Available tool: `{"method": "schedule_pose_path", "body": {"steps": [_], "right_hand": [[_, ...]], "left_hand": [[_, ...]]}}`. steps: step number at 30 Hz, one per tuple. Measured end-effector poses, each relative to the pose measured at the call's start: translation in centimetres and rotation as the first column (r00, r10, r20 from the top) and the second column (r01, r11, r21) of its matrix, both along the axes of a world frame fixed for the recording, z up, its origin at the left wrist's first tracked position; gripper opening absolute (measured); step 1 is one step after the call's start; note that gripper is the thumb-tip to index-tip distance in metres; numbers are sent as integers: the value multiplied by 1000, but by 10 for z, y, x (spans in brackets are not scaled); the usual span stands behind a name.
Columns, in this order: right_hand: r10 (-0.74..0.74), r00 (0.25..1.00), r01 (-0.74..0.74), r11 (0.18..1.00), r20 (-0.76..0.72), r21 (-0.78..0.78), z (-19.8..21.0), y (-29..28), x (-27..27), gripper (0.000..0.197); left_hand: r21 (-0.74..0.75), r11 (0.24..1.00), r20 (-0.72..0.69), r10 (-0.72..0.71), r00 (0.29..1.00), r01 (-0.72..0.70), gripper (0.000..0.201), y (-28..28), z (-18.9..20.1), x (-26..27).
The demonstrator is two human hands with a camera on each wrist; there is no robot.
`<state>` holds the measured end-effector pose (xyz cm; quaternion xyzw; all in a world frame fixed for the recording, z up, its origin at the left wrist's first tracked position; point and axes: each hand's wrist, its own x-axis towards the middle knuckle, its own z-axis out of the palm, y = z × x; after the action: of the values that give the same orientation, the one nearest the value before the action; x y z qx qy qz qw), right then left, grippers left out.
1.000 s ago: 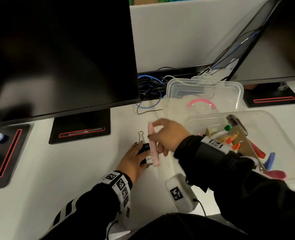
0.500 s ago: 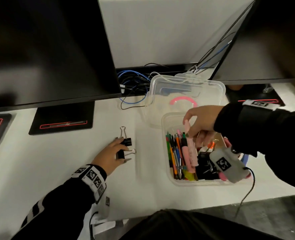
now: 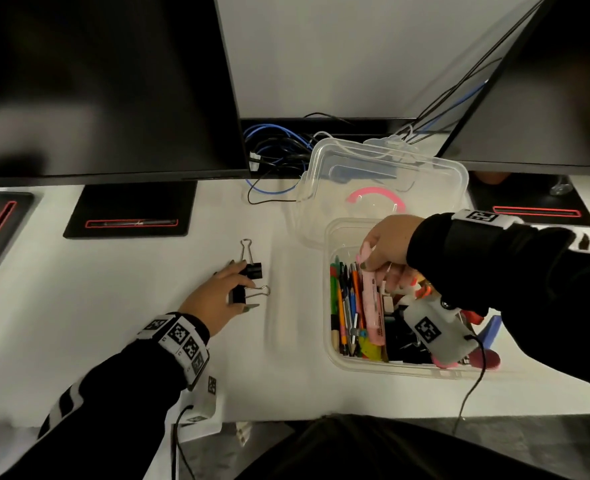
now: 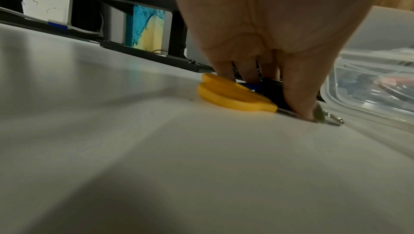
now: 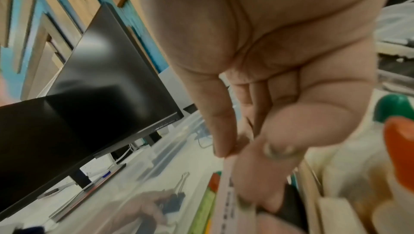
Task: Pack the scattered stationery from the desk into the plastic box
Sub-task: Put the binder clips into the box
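Observation:
My right hand (image 3: pixel 373 265) pinches a pink highlighter (image 3: pixel 374 299) by its upper end; its lower end lies among the pens in the clear plastic box (image 3: pixel 329 344). In the right wrist view, thumb and fingers of that hand (image 5: pixel 241 149) close on the highlighter (image 5: pixel 230 202). My left hand (image 3: pixel 248 296) rests on the white desk, fingers and thumb curled round a black binder clip (image 3: pixel 237 295). A second black binder clip (image 3: pixel 253 270) lies just beyond, touching the fingertips. The left wrist view shows a yellow flat piece (image 4: pixel 230 96) beside the left hand (image 4: pixel 280 96).
The box's clear lid (image 3: pixel 383 174) with a pink handle leans behind the box. Two dark monitors (image 3: pixel 106 84) hang over the desk, their black bases (image 3: pixel 131 213) on it. A tangle of cables (image 3: pixel 273 147) lies at the back. The desk's front edge runs close to my body.
My right hand carried the pink highlighter from beside the left hand over to the box and lowered it among the pens. The left hand stayed on the binder clips.

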<state>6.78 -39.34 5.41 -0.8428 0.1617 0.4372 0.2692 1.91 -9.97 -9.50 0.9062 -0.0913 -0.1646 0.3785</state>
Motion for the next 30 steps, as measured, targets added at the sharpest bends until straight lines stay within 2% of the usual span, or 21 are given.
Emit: {"method": "schedule_pose_path", "body": {"steps": [2, 7, 9, 13, 16, 22, 30], "right_hand": [[7, 997, -7, 1000, -75, -6, -7, 2, -5, 24], [96, 995, -97, 995, -28, -31, -15, 6, -6, 29], [143, 988, -146, 988, -62, -51, -14, 7, -6, 31], [148, 980, -158, 985, -131, -69, -12, 9, -9, 35], [268, 955, -285, 949, -129, -137, -11, 13, -10, 39], [226, 952, -260, 953, -207, -157, -13, 19, -11, 39], [398, 893, -443, 863, -210, -243, -7, 26, -12, 39]], "left_hand": [[-6, 1000, 0, 2, 1000, -2, 47, 0, 0, 0], [-5, 1000, 2, 10, 1000, -10, 46, 0, 1, 0], [6, 1000, 3, 10, 1000, -10, 46, 0, 1, 0], [7, 1000, -3, -4, 1000, 4, 47, 1, 0, 0], [10, 1000, -4, -5, 1000, 5, 47, 2, 1, 1], [19, 1000, -10, -15, 1000, 16, 47, 2, 1, 1], [61, 996, -34, -68, 997, 70, 49, 4, 7, 5]]}}
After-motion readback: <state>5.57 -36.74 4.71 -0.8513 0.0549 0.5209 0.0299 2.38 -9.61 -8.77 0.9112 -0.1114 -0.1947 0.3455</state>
